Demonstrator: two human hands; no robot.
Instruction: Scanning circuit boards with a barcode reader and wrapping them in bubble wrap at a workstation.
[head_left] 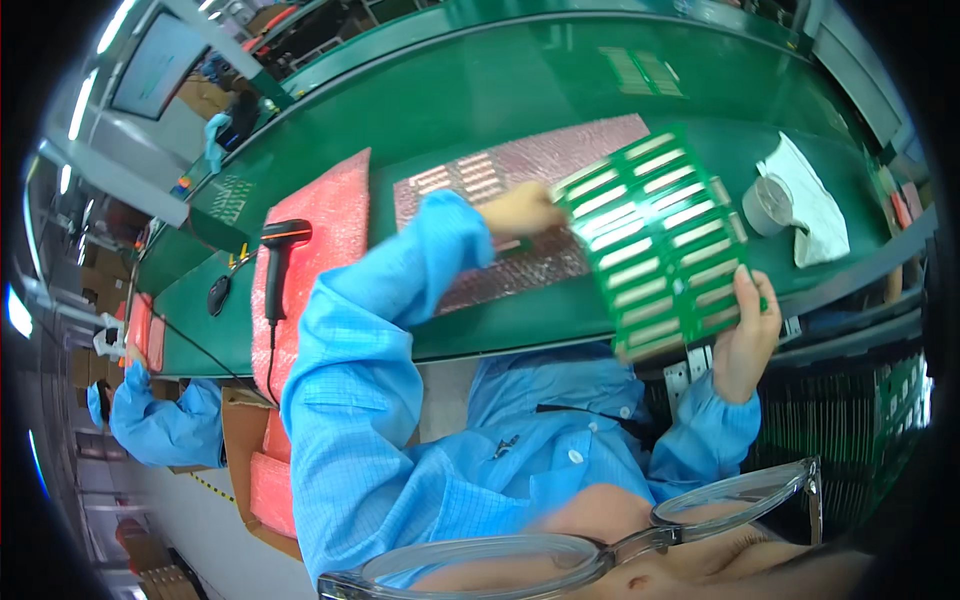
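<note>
A green circuit board panel [652, 245] with rows of pale rectangular sections is held tilted up above the bench edge. My left hand [522, 209], slightly blurred, pinches its upper left corner. My right hand [750, 330] grips the lower right edge, thumb on the face and fingers behind. Beyond the panel, a pinkish bubble-wrap sheet [570, 150] lies on the green bench, partly hidden by my left arm. Another board panel [460, 175] with pale sections rests on that sheet.
Left of my arm, a barcode scanner [285, 255] lies on a pink bubble-wrap bag [345, 215]. A dark mouse [218, 296] is farther left. A cup [768, 206] and white cloth [815, 225] sit at right. A rack of boards [840, 430] stands lower right. Another person's sleeve [165, 415] shows at left.
</note>
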